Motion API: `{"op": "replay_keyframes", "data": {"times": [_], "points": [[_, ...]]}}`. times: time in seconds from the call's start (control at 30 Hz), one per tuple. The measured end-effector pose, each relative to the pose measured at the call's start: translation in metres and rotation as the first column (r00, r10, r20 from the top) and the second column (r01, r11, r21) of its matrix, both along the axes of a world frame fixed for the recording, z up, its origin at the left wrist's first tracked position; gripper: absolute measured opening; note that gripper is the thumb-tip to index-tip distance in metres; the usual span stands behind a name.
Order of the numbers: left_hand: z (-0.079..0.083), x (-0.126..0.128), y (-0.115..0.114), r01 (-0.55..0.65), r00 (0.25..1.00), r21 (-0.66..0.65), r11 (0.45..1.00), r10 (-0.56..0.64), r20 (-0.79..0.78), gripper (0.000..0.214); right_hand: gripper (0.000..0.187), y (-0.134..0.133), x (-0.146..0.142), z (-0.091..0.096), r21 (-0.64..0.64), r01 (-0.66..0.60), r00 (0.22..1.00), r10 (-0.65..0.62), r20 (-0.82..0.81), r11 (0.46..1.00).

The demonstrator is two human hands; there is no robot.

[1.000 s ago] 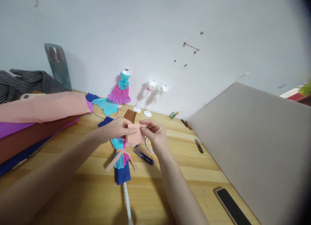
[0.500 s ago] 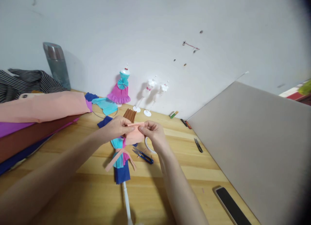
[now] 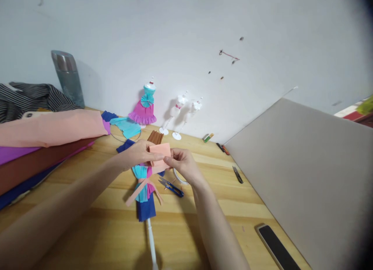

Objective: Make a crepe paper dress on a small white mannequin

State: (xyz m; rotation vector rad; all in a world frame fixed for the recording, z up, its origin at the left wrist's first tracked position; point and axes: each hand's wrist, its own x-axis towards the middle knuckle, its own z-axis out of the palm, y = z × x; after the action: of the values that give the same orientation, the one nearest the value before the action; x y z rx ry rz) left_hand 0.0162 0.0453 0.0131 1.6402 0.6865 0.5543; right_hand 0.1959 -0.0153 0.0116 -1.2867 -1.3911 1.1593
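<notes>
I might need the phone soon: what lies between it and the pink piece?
In the head view, the right hand and right forearm cross between the pink piece and the phone; past that arm, wooden tabletop shows.

Peach paper in left hand and right hand; blue snips on wooden table

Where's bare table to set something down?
Tabletop between right arm, cutter and phone, bar a tiny scrap; another patch between left arm and white rod. Crowded: around the hands (scissors, tape, doll dress) and back left (rolls, bottle).
</notes>
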Motion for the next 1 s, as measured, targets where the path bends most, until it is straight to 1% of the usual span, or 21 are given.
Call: {"op": "replay_keyframes", "data": {"times": [0.07,0.13,0.23,0.3,0.37,0.43,0.5,0.57,0.63,0.7,0.87,0.93,1.0], "points": [[-0.002,0.000,0.000,-0.003,1.000,0.012,1.000,0.002,0.014,0.026,0.038,-0.001,0.001,0.001,-0.003,-0.023,1.000,0.024,0.008,1.000],[-0.003,0.001,-0.001,-0.044,0.999,-0.007,0.999,0.044,0.023,0.022,0.036,-0.002,0.000,0.003,-0.001,-0.019,1.000,0.019,0.002,1.000],[-0.002,0.005,-0.005,-0.126,0.989,-0.086,0.988,0.132,0.065,0.023,0.032,-0.002,-0.004,0.005,0.027,-0.008,1.000,0.008,-0.003,1.000],[0.000,0.006,-0.006,-0.153,0.982,-0.123,0.980,0.165,0.093,0.025,0.028,-0.002,-0.006,0.004,0.033,-0.012,1.000,0.012,-0.012,0.999],[0.002,0.004,-0.005,-0.135,0.987,-0.066,0.989,0.140,0.080,0.026,0.025,-0.001,-0.007,0.002,0.023,-0.013,1.000,0.013,-0.006,1.000],[0.004,0.001,-0.002,-0.080,0.997,0.052,0.995,0.078,0.029,0.026,0.022,-0.001,-0.007,0.000,0.024,-0.011,0.999,0.010,0.038,1.000],[0.005,-0.003,0.001,-0.029,0.999,0.145,0.989,0.032,-0.018,0.024,0.022,-0.002,-0.007,-0.001,0.034,-0.022,0.996,0.019,0.089,0.999],[0.006,-0.004,0.002,-0.013,1.000,0.181,0.983,0.018,-0.025,0.022,0.023,-0.003,-0.007,-0.002,0.047,-0.033,0.994,0.028,0.103,0.998],[0.006,-0.003,0.001,-0.058,0.998,0.188,0.980,0.060,-0.003,0.024,0.026,-0.003,-0.008,-0.003,0.058,-0.019,0.998,0.015,0.063,0.998],[0.005,-0.001,0.000,-0.133,0.991,0.178,0.975,0.130,0.028,0.027,0.030,-0.002,-0.009,-0.004,0.064,0.003,1.000,-0.003,-0.013,0.998],[0.001,0.005,-0.002,-0.298,0.954,0.172,0.939,0.288,0.084,0.024,0.033,-0.001,-0.009,-0.006,0.016,0.037,0.982,-0.033,-0.186,0.999],[0.000,0.006,-0.004,-0.353,0.935,0.189,0.916,0.341,0.091,0.024,0.034,-0.002,-0.009,-0.006,0.003,0.049,0.973,-0.047,-0.226,0.999],[0.000,0.008,-0.006,-0.393,0.920,0.199,0.898,0.380,0.101,0.023,0.031,-0.001,-0.010,-0.006,0.008,0.060,0.973,-0.057,-0.224,0.998]]}}
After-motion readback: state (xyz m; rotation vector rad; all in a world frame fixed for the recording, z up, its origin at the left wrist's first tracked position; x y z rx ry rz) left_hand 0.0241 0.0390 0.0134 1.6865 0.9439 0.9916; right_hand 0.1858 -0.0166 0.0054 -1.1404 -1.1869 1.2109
